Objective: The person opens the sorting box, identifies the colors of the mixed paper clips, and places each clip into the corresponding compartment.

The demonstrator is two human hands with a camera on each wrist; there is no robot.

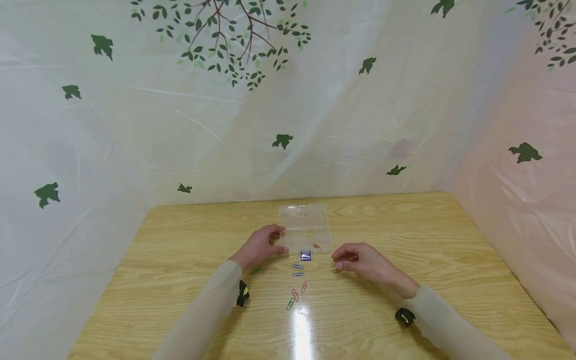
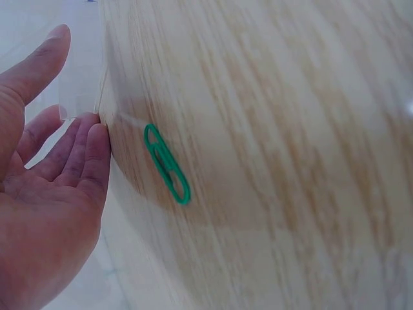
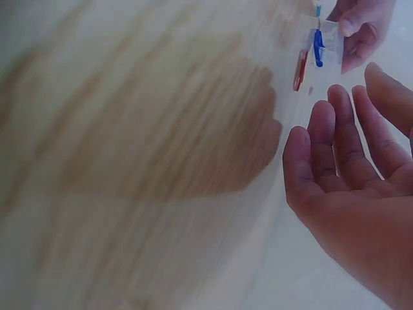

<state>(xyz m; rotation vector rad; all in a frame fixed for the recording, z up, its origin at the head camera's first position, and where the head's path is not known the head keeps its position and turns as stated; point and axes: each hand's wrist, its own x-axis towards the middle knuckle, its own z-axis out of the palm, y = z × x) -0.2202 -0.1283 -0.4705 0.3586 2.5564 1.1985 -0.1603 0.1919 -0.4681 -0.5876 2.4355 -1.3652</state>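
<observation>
A clear plastic box [image 1: 302, 230] with its lid raised stands at the table's middle; a yellow clip [image 1: 308, 235] and a red paper clip [image 1: 316, 245] show in it. At the box's left side, my left hand [image 1: 262, 245] has its fingertips by the edge and its thumb at the front corner. A green paper clip [image 2: 167, 165] lies beside that hand. My right hand [image 1: 366, 261] hovers off the box's right corner, fingers loosely bent. Just below its thumb is an orange paper clip [image 1: 337, 270]. In the right wrist view nothing shows between thumb and fingers.
A small purple and silver square piece [image 1: 306, 255] sits at the box's front. Nearer me lie two blue paper clips [image 1: 298, 270], red paper clips [image 1: 295, 295] and another green paper clip [image 1: 290, 304]. Pale curtains [image 1: 225, 140] surround the wooden table [image 1: 189, 240].
</observation>
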